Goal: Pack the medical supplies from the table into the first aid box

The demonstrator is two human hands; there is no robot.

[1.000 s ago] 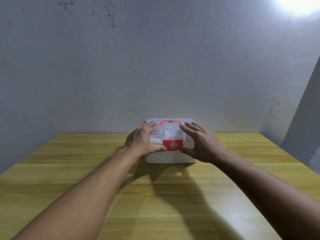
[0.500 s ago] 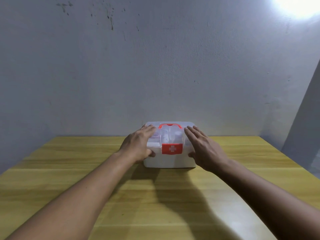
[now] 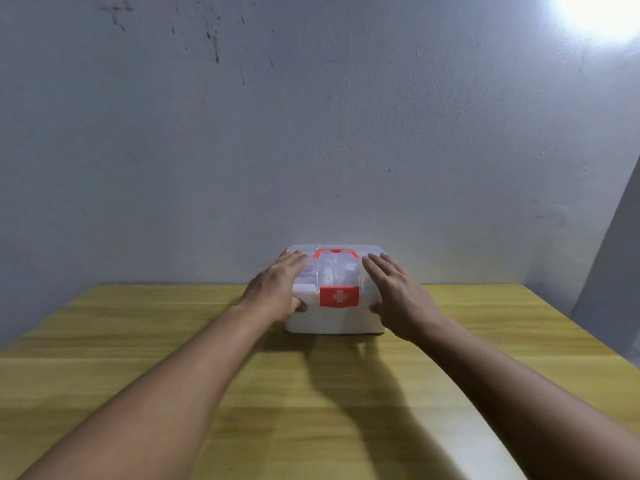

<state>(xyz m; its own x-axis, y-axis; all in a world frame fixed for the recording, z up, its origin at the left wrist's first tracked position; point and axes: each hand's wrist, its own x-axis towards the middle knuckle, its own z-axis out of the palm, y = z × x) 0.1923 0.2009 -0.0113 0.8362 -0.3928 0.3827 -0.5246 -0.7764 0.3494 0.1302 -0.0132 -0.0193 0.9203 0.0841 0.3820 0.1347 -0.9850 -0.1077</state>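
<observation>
At the far edge of the table, against the wall, I am seeing the white plastic first aid box (image 3: 334, 318) sitting with its clear lid down and red cross latch (image 3: 339, 296) facing me. My left hand (image 3: 275, 289) and right hand (image 3: 398, 294) are lying flat on the lid, fingers straight, thumbs touching the front. The yellow wooden table (image 3: 104, 327) is carrying it.

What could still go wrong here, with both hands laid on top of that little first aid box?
The red latch may not be fully snapped; the pictures cannot show whether it is, so the clear lid could pop open when lifted. The left hand and right hand lie flat on the first aid box rather than gripping it, so pressing might slide it back along the smooth wooden table toward the wall.
</observation>
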